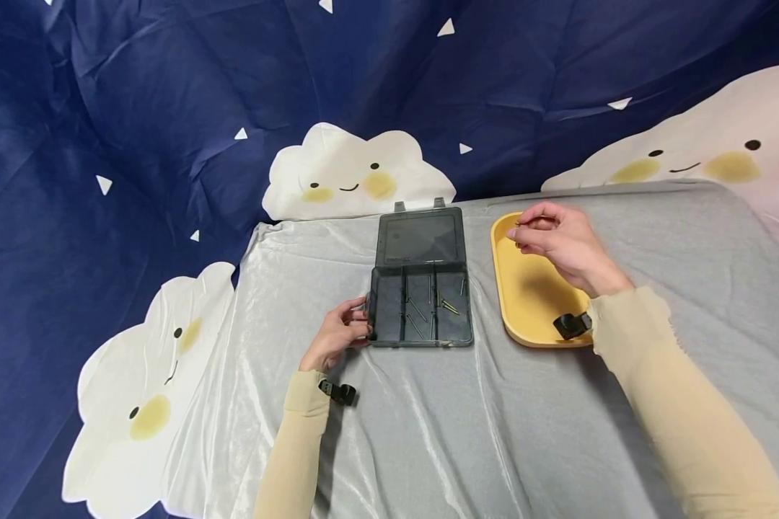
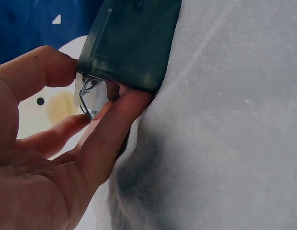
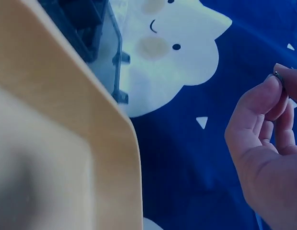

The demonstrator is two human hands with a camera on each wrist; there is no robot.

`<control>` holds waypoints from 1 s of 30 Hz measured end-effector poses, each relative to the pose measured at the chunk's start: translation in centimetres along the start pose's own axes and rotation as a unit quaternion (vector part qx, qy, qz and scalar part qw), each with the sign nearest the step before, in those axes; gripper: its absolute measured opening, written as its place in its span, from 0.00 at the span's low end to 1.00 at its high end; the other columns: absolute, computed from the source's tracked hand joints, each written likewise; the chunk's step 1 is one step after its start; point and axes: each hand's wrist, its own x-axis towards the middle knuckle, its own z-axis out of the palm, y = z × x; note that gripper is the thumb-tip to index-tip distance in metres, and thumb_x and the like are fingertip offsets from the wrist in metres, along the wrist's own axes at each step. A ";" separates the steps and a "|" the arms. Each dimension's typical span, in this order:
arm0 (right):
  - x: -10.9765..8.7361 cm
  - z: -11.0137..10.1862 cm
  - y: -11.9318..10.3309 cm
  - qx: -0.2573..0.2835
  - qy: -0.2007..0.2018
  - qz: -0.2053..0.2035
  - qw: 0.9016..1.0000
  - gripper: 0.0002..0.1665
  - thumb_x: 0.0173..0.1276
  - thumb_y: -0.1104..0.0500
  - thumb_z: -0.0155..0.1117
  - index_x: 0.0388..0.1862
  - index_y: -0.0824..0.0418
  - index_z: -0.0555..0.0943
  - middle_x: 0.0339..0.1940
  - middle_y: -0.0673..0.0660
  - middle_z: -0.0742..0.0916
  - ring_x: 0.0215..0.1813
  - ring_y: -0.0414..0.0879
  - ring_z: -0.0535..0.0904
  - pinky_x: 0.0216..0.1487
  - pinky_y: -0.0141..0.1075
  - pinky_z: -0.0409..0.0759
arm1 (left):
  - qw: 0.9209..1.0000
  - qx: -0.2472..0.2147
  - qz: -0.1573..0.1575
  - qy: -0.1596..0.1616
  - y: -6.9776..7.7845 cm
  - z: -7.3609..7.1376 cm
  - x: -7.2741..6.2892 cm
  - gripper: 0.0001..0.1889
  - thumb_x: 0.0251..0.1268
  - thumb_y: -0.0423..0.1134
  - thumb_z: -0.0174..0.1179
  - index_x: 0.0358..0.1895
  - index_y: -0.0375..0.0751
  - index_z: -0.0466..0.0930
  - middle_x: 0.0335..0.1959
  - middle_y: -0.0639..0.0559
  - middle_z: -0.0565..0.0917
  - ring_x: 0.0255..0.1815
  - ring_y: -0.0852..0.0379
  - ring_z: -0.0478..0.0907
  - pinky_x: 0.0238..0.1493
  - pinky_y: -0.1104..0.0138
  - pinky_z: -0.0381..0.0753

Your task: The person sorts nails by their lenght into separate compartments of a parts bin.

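Observation:
A dark translucent compartment box (image 1: pixel 419 306) lies on the cloth with its lid (image 1: pixel 422 236) folded back. Long thin fasteners lie in its middle compartments, and several brass-coloured screws (image 1: pixel 450 307) in the right one. My left hand (image 1: pixel 339 333) holds the box's left side; in the left wrist view its thumb and fingers grip the corner of the box (image 2: pixel 134 48). Over the far end of the yellow tray (image 1: pixel 516 328), my right hand (image 1: pixel 555 241) pinches a small metal screw (image 3: pixel 278 75) between thumb and index finger. The fingers hide most of that screw.
Grey velvety cloth (image 1: pixel 389 432) covers the table, with folds near the front. Behind it hangs a dark blue curtain (image 1: pixel 389 86) with white clouds and triangles. The tray stands to the right of the box, a narrow strip of cloth between them.

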 end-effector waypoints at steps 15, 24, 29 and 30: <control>-1.7 2.8 1.2 0.101 -0.010 0.019 0.995 0.09 0.58 0.73 0.67 0.33 0.62 0.78 0.29 0.51 0.87 0.31 0.40 0.83 0.35 0.28 0.83 | 1.000 0.013 -0.003 0.003 0.1 -0.1 0.1 0.36 0.56 0.23 0.61 0.71 0.43 0.65 0.47 0.45 0.77 0.35 0.60 0.81 0.34 0.63 0.85; -2.2 4.3 3.3 0.064 -0.037 0.041 0.996 0.08 0.59 0.72 0.67 0.35 0.64 0.78 0.27 0.49 0.85 0.29 0.38 0.81 0.34 0.26 0.83 | 1.000 0.008 -0.002 0.003 0.2 0.1 0.1 0.36 0.56 0.21 0.60 0.70 0.43 0.65 0.48 0.44 0.77 0.37 0.59 0.82 0.34 0.63 0.85; -2.2 5.0 4.7 -0.072 -0.046 0.033 0.996 0.09 0.58 0.68 0.70 0.37 0.64 0.79 0.26 0.46 0.86 0.29 0.36 0.81 0.33 0.27 0.82 | 1.000 0.008 -0.003 0.005 0.1 0.1 0.0 0.36 0.57 0.21 0.59 0.70 0.44 0.65 0.48 0.44 0.77 0.36 0.60 0.81 0.34 0.63 0.85; -2.3 5.2 5.0 -0.105 -0.048 0.031 0.993 0.09 0.58 0.67 0.70 0.37 0.64 0.79 0.26 0.45 0.86 0.30 0.36 0.82 0.33 0.27 0.82 | 1.000 0.009 -0.004 0.007 0.1 0.1 -0.1 0.35 0.57 0.21 0.59 0.70 0.44 0.65 0.47 0.44 0.77 0.35 0.60 0.80 0.34 0.63 0.85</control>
